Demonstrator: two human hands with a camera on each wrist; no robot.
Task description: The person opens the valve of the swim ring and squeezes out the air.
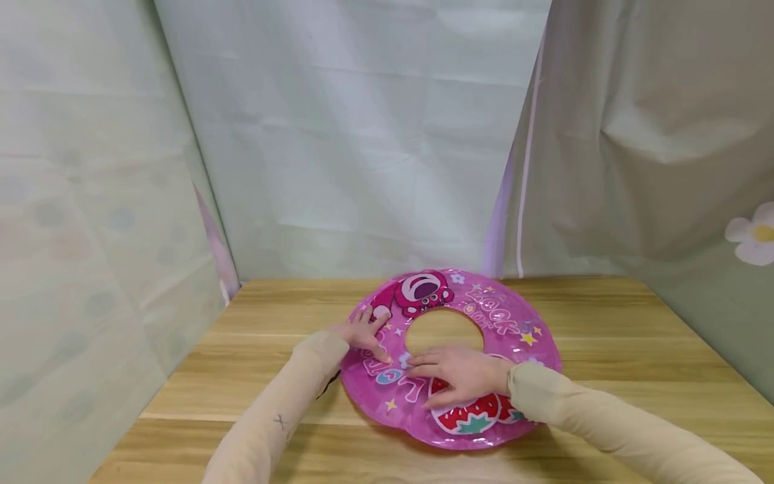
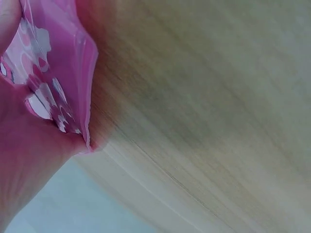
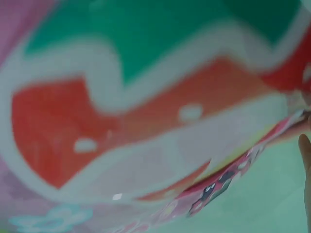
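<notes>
A pink inflatable swim ring (image 1: 375, 396) with a cartoon bear, lettering and strawberry prints lies on the wooden table, looking puffed up. On its left side rests my left hand (image 1: 365, 334), fingers spread over the vinyl. My right hand (image 1: 462, 371) lies across the near part, over the strawberry print, with its fingers extended toward the left. In the left wrist view, my left hand (image 2: 29, 145) touches the ring's pink edge (image 2: 85, 63); some fingers are out of frame. Close up in the right wrist view is the strawberry print (image 3: 43, 126), with a sliver of finger at the right border.
The wood-grain table (image 1: 242, 376) extends to both sides of the ring. Behind it hangs a pale curtain (image 1: 363, 134), with more sheeting at left and right. A white flower print (image 1: 750, 235) shows on the right sheet.
</notes>
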